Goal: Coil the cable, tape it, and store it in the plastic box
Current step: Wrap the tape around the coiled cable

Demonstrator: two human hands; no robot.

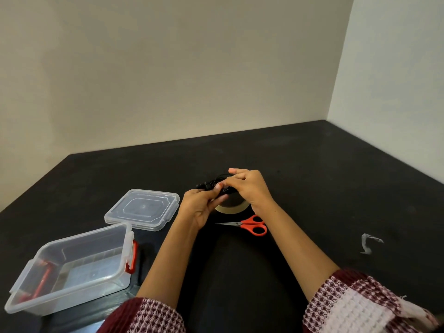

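Both hands hold a small black coiled cable [211, 183] above the dark table, near its middle. My left hand [200, 207] grips the coil from below and the left, and my right hand [247, 187] pinches it from above and the right. A roll of clear tape [231, 209] lies on the table just under the hands, partly hidden by them. The clear plastic box [72, 267] with red latches stands open at the near left. Its clear lid [143, 209] lies flat behind it.
Red-handled scissors [249, 224] lie just in front of the tape roll, blades pointing left. A crumpled scrap of clear tape [368, 243] lies at the right. Walls border the dark table [312, 164] at the back and right.
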